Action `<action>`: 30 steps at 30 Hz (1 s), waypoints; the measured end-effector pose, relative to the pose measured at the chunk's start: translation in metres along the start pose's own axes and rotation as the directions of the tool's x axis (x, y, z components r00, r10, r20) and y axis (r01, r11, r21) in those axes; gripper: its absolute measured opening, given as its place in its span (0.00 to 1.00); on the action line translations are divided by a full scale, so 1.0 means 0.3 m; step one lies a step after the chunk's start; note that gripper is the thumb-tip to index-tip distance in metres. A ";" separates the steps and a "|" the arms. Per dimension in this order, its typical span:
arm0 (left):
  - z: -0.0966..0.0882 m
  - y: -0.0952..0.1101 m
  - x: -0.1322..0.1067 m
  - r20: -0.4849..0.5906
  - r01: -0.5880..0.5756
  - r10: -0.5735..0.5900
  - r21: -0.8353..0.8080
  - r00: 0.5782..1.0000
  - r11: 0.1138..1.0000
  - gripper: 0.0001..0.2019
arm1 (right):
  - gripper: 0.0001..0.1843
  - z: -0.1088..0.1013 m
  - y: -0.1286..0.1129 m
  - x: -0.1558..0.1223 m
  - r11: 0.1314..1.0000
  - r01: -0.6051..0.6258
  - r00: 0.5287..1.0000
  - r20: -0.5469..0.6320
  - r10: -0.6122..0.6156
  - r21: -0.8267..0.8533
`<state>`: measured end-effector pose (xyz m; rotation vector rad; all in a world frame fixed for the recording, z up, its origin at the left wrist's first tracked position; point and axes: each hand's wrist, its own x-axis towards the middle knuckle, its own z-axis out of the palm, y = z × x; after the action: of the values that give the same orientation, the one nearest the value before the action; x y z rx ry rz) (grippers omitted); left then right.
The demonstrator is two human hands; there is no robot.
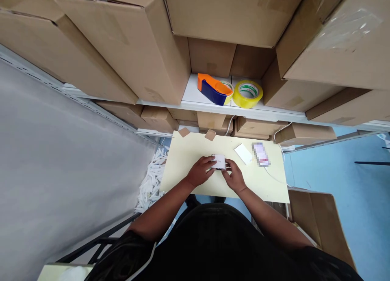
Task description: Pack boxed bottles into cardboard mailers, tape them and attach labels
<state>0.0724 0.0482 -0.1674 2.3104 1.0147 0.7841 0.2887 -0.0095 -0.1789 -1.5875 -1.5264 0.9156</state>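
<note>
Both my hands meet over a small white box (218, 161) in the middle of a pale yellow table (183, 159). My left hand (201, 171) grips the box's left side with curled fingers. My right hand (234, 176) pinches its right side. A white card (243, 154) lies flat just right of the box, and a blurred phone-sized object (261, 154) with a white cable lies beyond it. Two small brown cardboard squares (184, 132) rest at the table's far edge.
Large cardboard boxes (128, 41) fill the shelves ahead. A tape dispenser (213, 88) and a yellow tape roll (248, 94) sit on a white shelf. White paper scraps (150, 183) are piled left of the table. An open carton (319, 224) stands at right.
</note>
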 end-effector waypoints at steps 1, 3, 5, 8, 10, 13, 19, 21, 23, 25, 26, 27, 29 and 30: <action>0.000 0.004 -0.005 0.016 -0.001 0.001 0.011 1.000 1.000 0.15 | 0.23 0.002 0.003 -0.003 1.000 -0.002 1.000 -0.005 0.002 0.003; -0.001 0.013 -0.012 0.048 0.013 -0.015 0.028 0.999 1.000 0.16 | 0.22 0.004 0.008 -0.010 1.000 0.005 1.000 -0.008 -0.005 0.017; -0.002 0.020 -0.014 0.061 0.043 -0.045 0.036 0.997 0.998 0.17 | 0.23 0.005 0.012 -0.015 0.999 0.025 1.000 -0.003 -0.025 0.034; 0.002 0.025 -0.014 0.058 0.056 -0.058 0.042 0.997 0.998 0.17 | 0.24 0.003 0.020 -0.021 0.997 0.055 0.998 0.014 -0.056 0.057; 0.006 0.022 -0.015 0.066 0.023 -0.027 0.052 0.997 0.998 0.16 | 0.25 0.002 0.024 -0.024 0.996 0.061 0.998 0.020 -0.062 0.067; 0.014 0.014 -0.024 0.087 -0.022 0.015 0.078 0.996 0.997 0.16 | 0.24 0.007 0.026 -0.030 0.997 0.042 0.999 0.018 -0.043 0.062; 0.025 0.010 -0.038 0.109 0.000 -0.010 0.096 0.994 0.995 0.15 | 0.23 0.022 0.018 -0.041 1.000 -0.022 1.000 -0.002 0.022 0.000; 0.021 0.015 -0.029 0.122 0.009 -0.020 0.084 0.992 0.996 0.14 | 0.22 0.020 0.015 -0.040 1.000 -0.017 1.000 -0.002 0.016 -0.024; 0.013 0.020 -0.016 0.136 0.015 -0.025 0.071 0.990 0.997 0.13 | 0.22 0.015 0.012 -0.036 0.999 -0.013 1.000 -0.003 0.013 -0.045; 0.005 0.026 -0.003 0.136 0.023 -0.031 0.063 0.990 0.998 0.13 | 0.22 0.010 0.010 -0.033 0.998 -0.018 1.000 -0.004 0.018 -0.055; 0.001 0.028 0.002 0.134 0.028 -0.036 0.060 0.990 0.998 0.12 | 0.22 0.009 0.009 -0.032 0.998 -0.022 1.000 -0.003 0.022 -0.057; -0.001 0.029 0.005 0.135 0.032 -0.039 0.056 0.990 0.998 0.12 | 0.22 0.008 0.009 -0.032 0.998 -0.024 1.000 -0.003 0.024 -0.057; -0.003 0.030 0.007 0.149 0.037 -0.044 0.048 0.988 0.998 0.12 | 0.22 0.008 0.010 -0.034 0.998 -0.027 1.000 -0.006 0.027 -0.049; -0.003 0.030 0.006 0.158 0.037 -0.044 0.047 0.987 0.998 0.11 | 0.22 0.009 0.011 -0.035 0.999 -0.029 1.000 -0.008 0.028 -0.044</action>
<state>0.0771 0.0444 -0.1604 2.3389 1.0131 0.5570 0.2876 -0.0199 -0.1829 -1.6459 -1.5320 0.8966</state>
